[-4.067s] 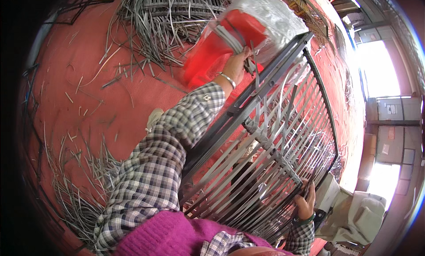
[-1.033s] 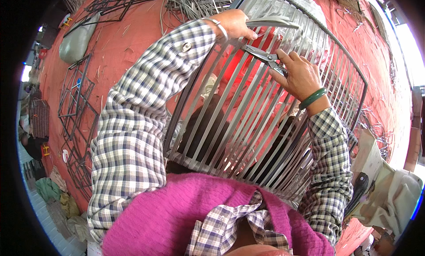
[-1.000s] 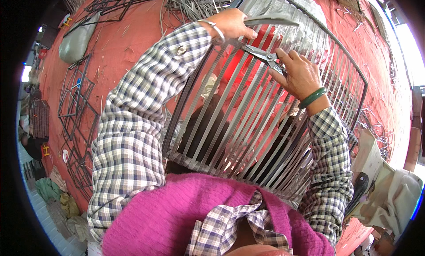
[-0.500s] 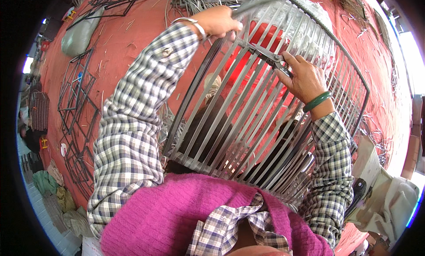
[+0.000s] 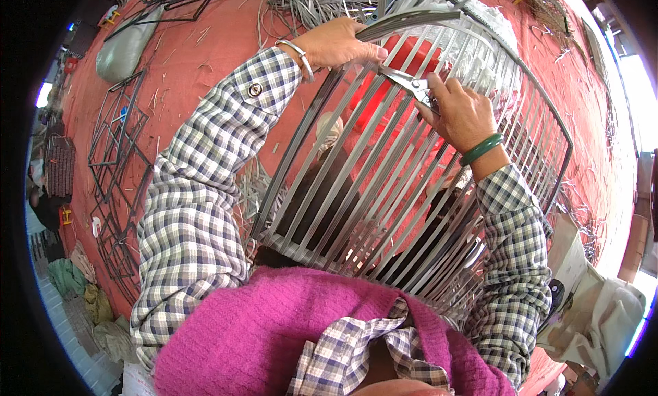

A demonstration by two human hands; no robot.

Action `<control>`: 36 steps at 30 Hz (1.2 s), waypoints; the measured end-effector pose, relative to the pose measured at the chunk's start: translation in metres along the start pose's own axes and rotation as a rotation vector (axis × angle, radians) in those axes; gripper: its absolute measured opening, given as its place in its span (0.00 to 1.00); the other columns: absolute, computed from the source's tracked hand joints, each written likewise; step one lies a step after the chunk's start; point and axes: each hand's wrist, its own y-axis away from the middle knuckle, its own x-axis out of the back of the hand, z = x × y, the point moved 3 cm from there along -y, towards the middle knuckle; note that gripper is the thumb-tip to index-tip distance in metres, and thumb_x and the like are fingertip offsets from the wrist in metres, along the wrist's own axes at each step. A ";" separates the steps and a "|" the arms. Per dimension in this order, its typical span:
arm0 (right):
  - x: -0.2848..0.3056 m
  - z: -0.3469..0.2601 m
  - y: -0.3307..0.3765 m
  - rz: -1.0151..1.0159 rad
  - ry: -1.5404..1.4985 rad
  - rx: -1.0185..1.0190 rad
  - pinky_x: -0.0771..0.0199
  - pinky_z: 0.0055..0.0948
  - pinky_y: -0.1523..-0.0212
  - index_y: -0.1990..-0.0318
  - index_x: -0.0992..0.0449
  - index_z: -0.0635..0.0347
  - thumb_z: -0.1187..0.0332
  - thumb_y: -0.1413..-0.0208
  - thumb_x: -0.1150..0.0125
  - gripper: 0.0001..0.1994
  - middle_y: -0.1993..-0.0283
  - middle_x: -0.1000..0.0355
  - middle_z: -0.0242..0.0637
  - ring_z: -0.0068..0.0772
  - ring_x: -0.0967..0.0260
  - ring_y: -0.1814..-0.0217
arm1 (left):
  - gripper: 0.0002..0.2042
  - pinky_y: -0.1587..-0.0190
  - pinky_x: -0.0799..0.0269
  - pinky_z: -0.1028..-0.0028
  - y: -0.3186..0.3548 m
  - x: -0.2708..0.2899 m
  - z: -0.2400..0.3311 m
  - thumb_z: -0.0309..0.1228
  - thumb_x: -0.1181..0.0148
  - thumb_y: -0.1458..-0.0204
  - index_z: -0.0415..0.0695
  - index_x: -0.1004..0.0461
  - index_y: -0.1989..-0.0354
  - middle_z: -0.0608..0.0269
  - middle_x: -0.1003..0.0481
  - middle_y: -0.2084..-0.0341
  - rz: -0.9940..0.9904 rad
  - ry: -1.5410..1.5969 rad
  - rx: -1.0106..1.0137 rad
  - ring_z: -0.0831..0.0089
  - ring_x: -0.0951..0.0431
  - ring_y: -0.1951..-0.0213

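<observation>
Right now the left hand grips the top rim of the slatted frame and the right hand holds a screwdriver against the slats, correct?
Not quite. In the head view the right hand holds metal pliers, not a screwdriver, against the slats. The rest stands: the left hand grips the top rim of the slatted frame.

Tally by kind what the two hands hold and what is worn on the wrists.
Slatted frame, gripped at its top rim by the left hand: 1
Scissors, in the right hand: 1
Silver bracelet, left wrist: 1
Green bracelet, right wrist: 1
Total: 4
</observation>
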 end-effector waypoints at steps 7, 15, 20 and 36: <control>0.003 0.002 -0.004 -0.102 -0.133 -0.155 0.29 0.43 0.69 0.56 0.29 0.53 0.47 0.48 0.47 0.21 0.70 0.28 0.40 0.44 0.26 0.69 | 0.12 0.85 0.42 0.77 -0.012 0.027 0.002 0.36 0.44 0.52 0.38 0.27 0.74 0.67 0.33 0.87 0.067 -0.235 0.074 0.80 0.36 0.87; 0.001 0.005 -0.030 -0.188 -0.193 -0.110 0.29 0.44 0.65 0.55 0.29 0.53 0.47 0.49 0.47 0.22 0.69 0.28 0.39 0.45 0.27 0.66 | 0.14 0.78 0.36 0.69 -0.053 0.022 0.021 0.36 0.44 0.54 0.35 0.25 0.72 0.59 0.30 0.87 -0.136 -0.729 0.007 0.72 0.31 0.83; -0.001 0.005 -0.034 -0.099 -0.155 -0.032 0.28 0.41 0.64 0.55 0.29 0.55 0.49 0.50 0.44 0.22 0.64 0.28 0.39 0.43 0.28 0.62 | 0.12 0.78 0.34 0.72 -0.048 0.017 0.023 0.32 0.45 0.55 0.38 0.25 0.64 0.61 0.28 0.84 -0.119 -0.526 -0.034 0.74 0.29 0.82; -0.023 0.007 -0.027 -0.143 -0.149 -0.037 0.32 0.42 0.54 0.50 0.32 0.54 0.48 0.48 0.47 0.24 0.59 0.29 0.37 0.41 0.33 0.52 | 0.07 0.66 0.31 0.62 -0.009 0.016 0.037 0.26 0.40 0.56 0.39 0.30 0.70 0.51 0.27 0.77 -0.172 -0.866 -0.433 0.55 0.24 0.70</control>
